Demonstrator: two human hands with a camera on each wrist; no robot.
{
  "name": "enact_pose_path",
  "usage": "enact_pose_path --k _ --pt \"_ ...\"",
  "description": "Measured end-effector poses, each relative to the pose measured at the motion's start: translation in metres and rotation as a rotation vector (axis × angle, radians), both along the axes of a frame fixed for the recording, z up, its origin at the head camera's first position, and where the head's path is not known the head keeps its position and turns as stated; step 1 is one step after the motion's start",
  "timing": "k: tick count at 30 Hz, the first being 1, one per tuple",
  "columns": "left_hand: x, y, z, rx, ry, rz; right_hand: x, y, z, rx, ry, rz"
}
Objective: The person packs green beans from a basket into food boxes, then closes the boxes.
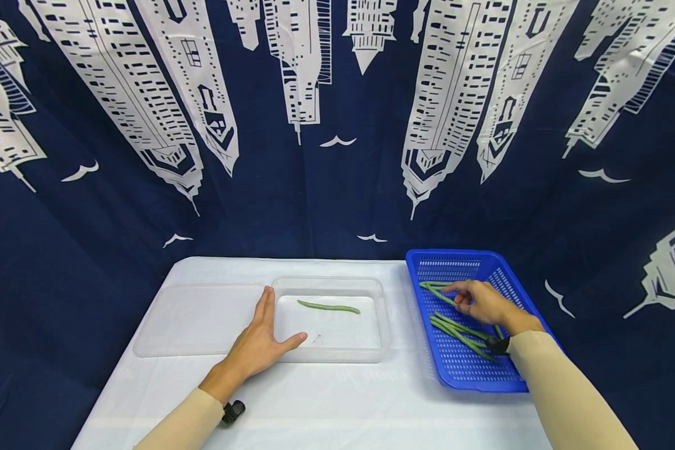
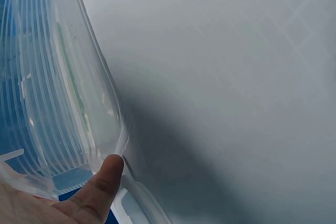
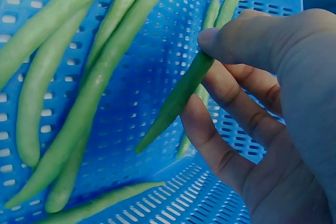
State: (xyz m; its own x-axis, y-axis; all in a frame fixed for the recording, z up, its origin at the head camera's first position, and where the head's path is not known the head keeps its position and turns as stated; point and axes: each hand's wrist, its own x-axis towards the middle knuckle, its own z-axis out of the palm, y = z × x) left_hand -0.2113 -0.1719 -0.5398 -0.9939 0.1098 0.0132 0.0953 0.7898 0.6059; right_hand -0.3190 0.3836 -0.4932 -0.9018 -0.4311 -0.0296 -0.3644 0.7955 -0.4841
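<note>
A: How far along is the work judged to be?

B: Early, it seems. One green bean is already laid in the clear container, near its far wall at about 12 o'clock of the floor. Several beans are still left in the blue basket, so most of the sorting is judged undone.

A: What is held by the right hand?

B: A single bean is pinched between thumb and curled fingers, low over the basket, at about 11 o'clock of its floor. A loose bunch of beans is spread toward 6 o'clock, behind the hand.

A: And the left hand?

B: It is laid flat on the table, fingers straight and together, thumb spread and pressed against the container's near left corner at about 7 o'clock. Nothing is gripped by it.

A: Is anything else seen?

B: A clear lid is lain at 9 o'clock of the container, touching it.
</note>
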Motion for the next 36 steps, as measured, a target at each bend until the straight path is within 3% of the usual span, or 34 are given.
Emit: enact_pose_path --k 22,36 --pt "0.0 0.001 0.003 0.007 -0.001 -0.021 0.017 -0.009 0.042 0.038 0.203 -0.011" --pt "0.003 -0.005 0.004 0.027 -0.039 -0.053 0.029 -0.039 0.067 0.042 0.246 0.035"
